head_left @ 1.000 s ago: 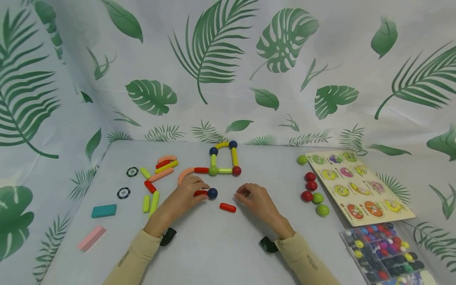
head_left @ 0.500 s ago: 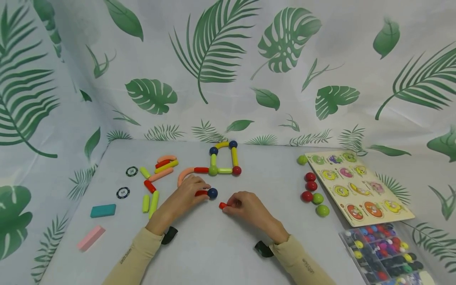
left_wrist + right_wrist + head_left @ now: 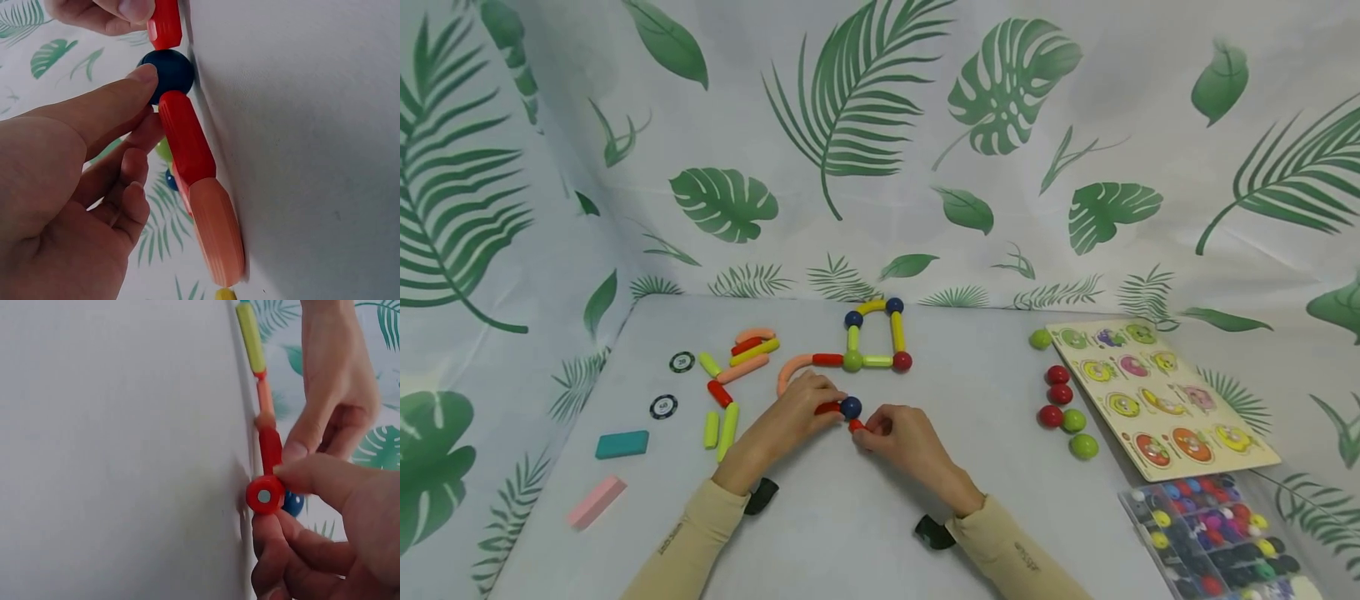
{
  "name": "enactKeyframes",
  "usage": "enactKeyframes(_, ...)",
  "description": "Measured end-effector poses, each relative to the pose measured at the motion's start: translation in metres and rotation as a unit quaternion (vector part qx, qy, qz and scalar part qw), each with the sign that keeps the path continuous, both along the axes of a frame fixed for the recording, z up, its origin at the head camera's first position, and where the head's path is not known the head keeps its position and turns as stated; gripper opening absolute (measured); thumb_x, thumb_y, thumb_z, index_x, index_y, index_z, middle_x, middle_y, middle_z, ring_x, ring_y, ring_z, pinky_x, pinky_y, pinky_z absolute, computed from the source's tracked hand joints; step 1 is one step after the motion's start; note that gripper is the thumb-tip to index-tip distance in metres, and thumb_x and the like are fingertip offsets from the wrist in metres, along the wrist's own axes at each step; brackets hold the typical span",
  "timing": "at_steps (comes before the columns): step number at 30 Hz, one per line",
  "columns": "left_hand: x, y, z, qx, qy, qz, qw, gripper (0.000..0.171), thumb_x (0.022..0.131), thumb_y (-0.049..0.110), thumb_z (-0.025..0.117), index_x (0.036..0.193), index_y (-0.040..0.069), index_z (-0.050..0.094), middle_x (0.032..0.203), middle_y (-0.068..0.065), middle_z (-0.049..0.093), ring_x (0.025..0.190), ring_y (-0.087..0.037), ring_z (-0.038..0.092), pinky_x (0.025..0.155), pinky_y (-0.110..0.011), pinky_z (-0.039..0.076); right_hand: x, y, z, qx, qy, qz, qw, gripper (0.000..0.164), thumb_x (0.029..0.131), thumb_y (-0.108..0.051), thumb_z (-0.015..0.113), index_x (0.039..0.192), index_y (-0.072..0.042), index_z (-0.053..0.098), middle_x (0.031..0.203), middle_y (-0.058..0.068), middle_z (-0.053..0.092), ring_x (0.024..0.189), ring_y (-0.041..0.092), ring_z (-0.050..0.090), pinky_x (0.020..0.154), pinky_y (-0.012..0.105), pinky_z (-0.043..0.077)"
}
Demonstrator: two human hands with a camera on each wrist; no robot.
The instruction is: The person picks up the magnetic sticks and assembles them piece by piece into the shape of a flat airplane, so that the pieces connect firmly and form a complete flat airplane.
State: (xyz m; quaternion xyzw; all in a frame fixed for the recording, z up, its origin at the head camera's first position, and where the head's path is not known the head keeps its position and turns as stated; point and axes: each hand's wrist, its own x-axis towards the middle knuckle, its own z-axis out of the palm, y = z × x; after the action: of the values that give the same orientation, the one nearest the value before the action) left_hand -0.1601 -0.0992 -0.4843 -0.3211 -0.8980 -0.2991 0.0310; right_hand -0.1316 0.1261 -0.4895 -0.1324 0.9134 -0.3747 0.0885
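The left hand (image 3: 800,410) pinches the blue ball (image 3: 176,74) with thumb and finger, its other fingers loosely bent. The right hand (image 3: 912,435), facing it, pinches a red stick (image 3: 166,30), whose end meets this ball between the two hands.

Leafy Cloth, Chips and a Fruit Board

A white cloth with green leaves (image 3: 1015,221) hangs behind the table (image 3: 850,533). At the left lie two black-and-white chips (image 3: 663,407), a teal block (image 3: 622,444) and, nearer, a slanted pink block (image 3: 597,502). At the right, a pale board with fruit pictures (image 3: 1138,385) lies beside a clear compartment box (image 3: 1144,540) of mixed-colour beads (image 3: 1213,518).
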Motion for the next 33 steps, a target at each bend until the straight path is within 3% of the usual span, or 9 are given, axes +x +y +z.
enactKeyframes(6,0.001,0.000,0.000,0.001,-0.005,0.005,1.0000,0.030,0.087,0.019,0.080,0.115,0.009,0.077,0.107,-0.003,0.071,0.103,-0.017,0.058,0.090,-0.035,0.052,0.003,-0.005,0.000,-0.011,-0.002,-0.031,0.999,0.018,0.091,-0.028,0.076,0.083,-0.013,0.072,0.068,-0.008,0.064,0.062,0.006,0.056,0.056,0.021,0.046)
enactKeyframes(19,0.003,0.003,0.001,-0.001,-0.033,0.025,0.9991,0.029,0.089,0.019,0.079,0.116,0.010,0.076,0.106,-0.001,0.070,0.103,-0.016,0.057,0.090,-0.034,0.052,0.007,-0.011,-0.002,-0.028,-0.017,-0.008,0.999,0.021,0.097,-0.032,0.069,0.086,-0.014,0.076,0.073,-0.009,0.070,0.067,0.006,0.059,0.060,0.022,0.048)
enactKeyframes(33,0.002,0.008,-0.004,-0.004,-0.007,0.041,0.9991,0.029,0.087,0.020,0.080,0.115,0.011,0.076,0.105,-0.001,0.071,0.101,-0.016,0.057,0.090,-0.034,0.052,0.004,-0.002,0.001,-0.014,0.017,-0.026,0.999,0.015,0.097,-0.025,0.070,0.096,-0.012,0.076,0.082,-0.005,0.071,0.070,0.007,0.058,0.063,0.021,0.049)
